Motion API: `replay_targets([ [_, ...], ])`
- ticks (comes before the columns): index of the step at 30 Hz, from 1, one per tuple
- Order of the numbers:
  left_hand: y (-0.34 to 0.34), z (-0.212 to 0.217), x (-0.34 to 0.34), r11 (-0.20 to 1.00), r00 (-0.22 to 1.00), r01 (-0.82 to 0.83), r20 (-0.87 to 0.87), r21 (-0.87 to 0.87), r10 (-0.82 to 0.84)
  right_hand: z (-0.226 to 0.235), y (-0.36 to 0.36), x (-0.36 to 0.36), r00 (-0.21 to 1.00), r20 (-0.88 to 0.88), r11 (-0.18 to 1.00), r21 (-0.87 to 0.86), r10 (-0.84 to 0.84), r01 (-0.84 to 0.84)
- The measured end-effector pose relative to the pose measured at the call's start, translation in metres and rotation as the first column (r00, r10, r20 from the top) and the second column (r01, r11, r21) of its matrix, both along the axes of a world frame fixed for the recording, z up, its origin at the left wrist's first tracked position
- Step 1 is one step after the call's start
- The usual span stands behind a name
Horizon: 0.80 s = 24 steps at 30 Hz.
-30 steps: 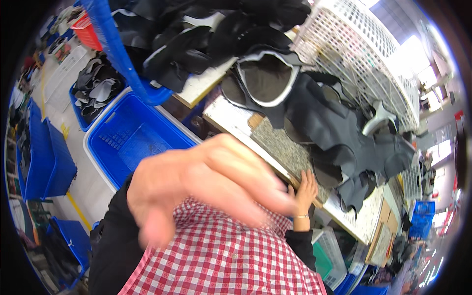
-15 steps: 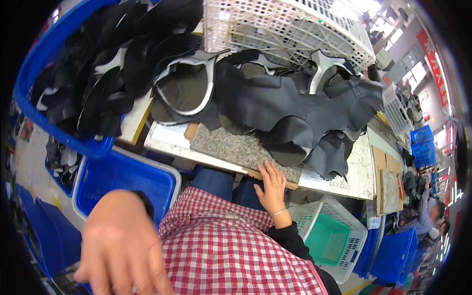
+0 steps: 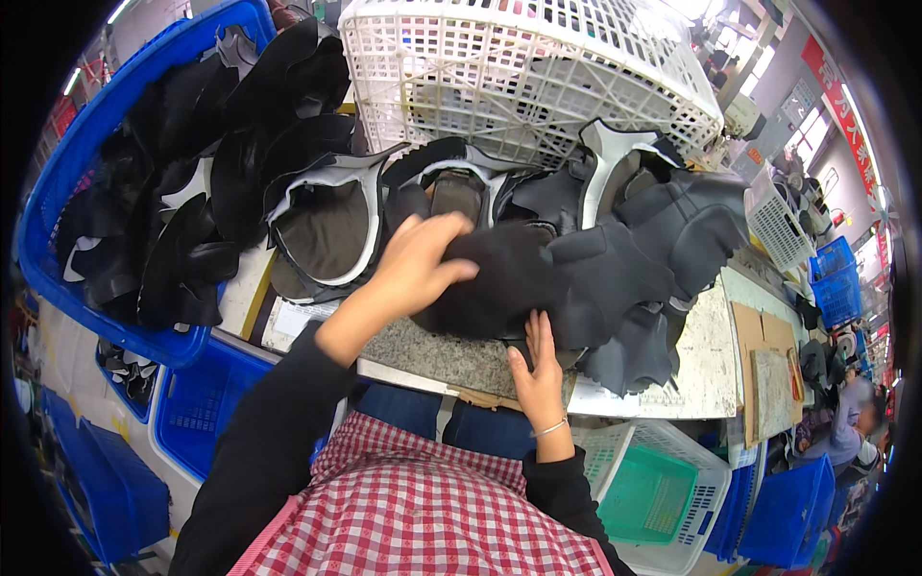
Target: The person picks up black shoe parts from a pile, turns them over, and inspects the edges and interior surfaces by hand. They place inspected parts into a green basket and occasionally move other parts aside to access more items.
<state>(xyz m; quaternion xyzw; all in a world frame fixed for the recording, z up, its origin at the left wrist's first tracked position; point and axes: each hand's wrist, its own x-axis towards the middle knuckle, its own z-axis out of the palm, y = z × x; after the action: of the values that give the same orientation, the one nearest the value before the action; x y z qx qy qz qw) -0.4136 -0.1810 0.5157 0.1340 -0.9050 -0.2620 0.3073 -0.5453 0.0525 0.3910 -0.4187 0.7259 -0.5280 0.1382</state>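
Note:
Black and grey shoe uppers (image 3: 624,274) lie in an overlapping row across the work table. My left hand (image 3: 418,264) reaches over them with thumb and fingers apart, beside a dark, motion-blurred piece (image 3: 495,283); whether it touches that piece is hard to see. Near the table's front edge my right hand (image 3: 541,379) is open, its fingers stretched out and the tips against the lower edge of the uppers. Left of my left hand sits an upper with a white-edged opening (image 3: 327,226). Under the pieces a speckled grey slab (image 3: 413,353) shows.
A white plastic crate (image 3: 528,86) stands behind the uppers. At left, a blue basket (image 3: 182,346) holds many black pieces, above another blue bin (image 3: 197,403). A white basket with a green one inside (image 3: 658,490) stands below the table's right side. A person (image 3: 845,418) is far right.
My left hand has moved from the lower left up over the uppers. A dark piece there has shifted and blurs. My right hand stays at the front edge, fingers now against the uppers.

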Motion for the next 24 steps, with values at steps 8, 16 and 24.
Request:
replay_targets([
  [8,-0.003,-0.009,0.121,0.990,0.990,0.136,-0.053,0.038,-0.134,0.025,-0.010,-0.004,0.945,0.249,0.969,-0.181,0.212,-0.170],
  [16,0.043,-0.035,0.139,0.983,0.986,-0.166,0.041,0.077,0.164,0.068,-0.016,0.033,0.847,-0.514,0.989,0.013,0.135,-0.150],
  [24,0.045,-0.034,0.151,0.896,0.992,0.120,-0.092,0.427,-0.089,0.107,-0.055,0.077,0.779,-0.601,0.923,-0.173,0.179,-0.345],
])
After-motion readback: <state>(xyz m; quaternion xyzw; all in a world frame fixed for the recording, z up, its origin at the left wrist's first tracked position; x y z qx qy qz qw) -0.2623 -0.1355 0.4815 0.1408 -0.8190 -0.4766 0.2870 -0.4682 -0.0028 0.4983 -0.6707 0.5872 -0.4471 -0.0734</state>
